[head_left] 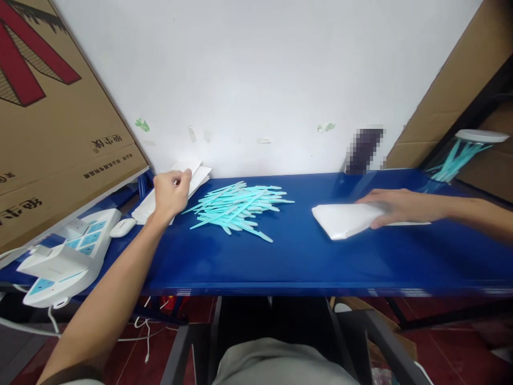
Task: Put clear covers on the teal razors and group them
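My left hand (170, 193) reaches to the back left of the blue table (304, 256), its fingers pinched on the top sheet of a small stack of white paper sleeves (198, 176). A loose heap of turquoise plastic sticks (236, 206) lies just right of that hand. My right hand (395, 206) lies with its fingers stretched over a stack of white packets (340, 220) on the right part of the table, pressing on its right end.
A white power strip (64, 262) with plugs and cables sits at the left edge, a white mouse-like object (123, 227) beside it. A large cardboard box (52, 117) leans at left. Another box and a holder of turquoise sticks (460, 155) stand at right.
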Tool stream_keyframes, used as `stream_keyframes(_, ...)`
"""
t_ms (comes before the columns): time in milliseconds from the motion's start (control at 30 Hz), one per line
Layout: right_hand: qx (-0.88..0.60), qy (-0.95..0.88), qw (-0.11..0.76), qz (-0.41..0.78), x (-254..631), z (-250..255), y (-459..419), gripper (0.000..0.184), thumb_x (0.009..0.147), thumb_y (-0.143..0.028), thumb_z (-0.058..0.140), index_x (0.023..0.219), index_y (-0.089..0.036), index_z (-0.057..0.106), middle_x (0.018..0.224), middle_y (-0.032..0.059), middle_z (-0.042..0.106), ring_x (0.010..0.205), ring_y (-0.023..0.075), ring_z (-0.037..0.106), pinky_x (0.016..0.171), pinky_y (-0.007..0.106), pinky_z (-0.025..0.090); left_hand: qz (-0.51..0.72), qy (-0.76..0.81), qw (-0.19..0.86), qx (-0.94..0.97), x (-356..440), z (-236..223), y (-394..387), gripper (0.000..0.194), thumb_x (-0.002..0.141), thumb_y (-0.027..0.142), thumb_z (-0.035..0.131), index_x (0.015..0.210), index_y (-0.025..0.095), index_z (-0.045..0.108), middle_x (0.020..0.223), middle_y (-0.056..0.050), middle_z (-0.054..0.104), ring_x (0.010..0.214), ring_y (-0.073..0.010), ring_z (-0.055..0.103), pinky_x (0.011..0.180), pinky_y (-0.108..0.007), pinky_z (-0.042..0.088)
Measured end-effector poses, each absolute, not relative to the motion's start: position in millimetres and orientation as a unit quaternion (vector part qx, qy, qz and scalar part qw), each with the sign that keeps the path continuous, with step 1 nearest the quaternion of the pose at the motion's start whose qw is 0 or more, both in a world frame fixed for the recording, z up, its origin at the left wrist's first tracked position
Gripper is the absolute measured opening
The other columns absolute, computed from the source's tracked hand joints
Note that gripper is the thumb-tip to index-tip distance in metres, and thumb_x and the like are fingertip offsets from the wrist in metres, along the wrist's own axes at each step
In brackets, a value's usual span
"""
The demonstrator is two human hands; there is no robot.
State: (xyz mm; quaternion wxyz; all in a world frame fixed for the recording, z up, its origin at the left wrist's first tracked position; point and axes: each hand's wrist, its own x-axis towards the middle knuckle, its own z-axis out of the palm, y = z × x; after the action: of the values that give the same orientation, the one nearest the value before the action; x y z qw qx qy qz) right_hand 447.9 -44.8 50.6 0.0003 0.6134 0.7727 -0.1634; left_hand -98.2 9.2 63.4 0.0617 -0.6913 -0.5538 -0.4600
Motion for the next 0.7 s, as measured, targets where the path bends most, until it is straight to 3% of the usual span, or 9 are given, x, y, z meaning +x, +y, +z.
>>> stream_keyframes(133, 0.599, 0.757, -0.078, -0.247, 438.6, 52.1, -51.2, 0.039, 0.077, -0.07, 0.058, 0.099, -0.04, 0.072, 0.116, 0.008, 0.071, 0.11, 0.0394, 0.065, 0.097, 0.051, 0.049, -0.452, -0.512, 0.003, -0.731, -77.2, 51.9, 13.4, 0.042, 0.092, 0.041, 0.047, 0.061, 0.018, 0.064, 0.048, 0.002, 0.042, 0.049, -0.014, 0.043, 0.056, -0.03, 0.035)
stream_keyframes(267, 0.594, 0.739, -0.117, -0.296, 433.1, 50.4, -51.3, 0.038, 0.082, -0.06, 0.061, 0.107, -0.035, 0.075, 0.122, 0.0047, 0.072, 0.116, 0.0383, 0.064, 0.101, 0.046, 0.049, -0.435, -0.488, -0.039, -0.756, -69.4, 45.4, 20.7, 0.037, 0.093, 0.043, 0.048, 0.084, 0.016, 0.072, 0.064, 0.001, 0.059, 0.058, -0.0143, 0.051, 0.058, -0.027, 0.039)
stream_keyframes(400, 0.591, 0.747, -0.124, -0.277, 414.2, 52.8, -46.2, 0.052, 0.087, -0.054, 0.059, 0.129, -0.025, 0.068, 0.134, 0.0079, 0.067, 0.122, 0.0374, 0.061, 0.105, 0.04, 0.048, -0.403, -0.498, -0.097, -0.761, -69.7, 35.5, 31.6, 0.043, 0.096, 0.047, 0.044, 0.108, 0.016, 0.071, 0.097, -0.006, 0.074, 0.086, -0.0206, 0.066, 0.079, -0.03, 0.051)
stream_keyframes(500, 0.562, 0.777, -0.122, -0.257, 389.4, 65.5, -38.9, 0.055, 0.092, -0.053, 0.053, 0.138, -0.023, 0.06, 0.144, 0.0087, 0.06, 0.129, 0.0356, 0.056, 0.108, 0.039, 0.045, -0.384, -0.507, -0.112, -0.763, -72.5, 24.9, 39.4, 0.046, 0.099, 0.047, 0.039, 0.115, 0.017, 0.07, 0.119, -0.009, 0.073, 0.112, -0.025, 0.065, 0.101, -0.036, 0.048)
stream_keyframes(600, 0.514, 0.823, -0.093, -0.223, 358.1, 88.4, -25.7, 0.056, 0.094, -0.058, 0.049, 0.134, -0.021, 0.061, 0.143, 0.0109, 0.06, 0.128, 0.0357, 0.056, 0.108, 0.041, 0.045, -0.369, -0.519, -0.105, -0.764, -75.2, 16.6, 42.6, 0.049, 0.101, 0.047, 0.035, 0.117, 0.017, 0.071, 0.129, -0.01, 0.069, 0.124, -0.0274, 0.06, 0.112, -0.04, 0.041)
stream_keyframes(700, 0.497, 0.852, -0.044, -0.158, 319.7, 115.0, -5.7, 0.059, 0.09, -0.068, 0.049, 0.118, -0.02, 0.068, 0.127, 0.0136, 0.069, 0.113, 0.0363, 0.064, 0.095, 0.045, 0.05, -0.347, -0.528, -0.099, -0.769, -77.2, 10.3, 42.5, 0.052, 0.102, 0.043, 0.029, 0.123, 0.017, 0.069, 0.134, -0.01, 0.066, 0.129, -0.027, 0.057, 0.115, -0.04, 0.038)
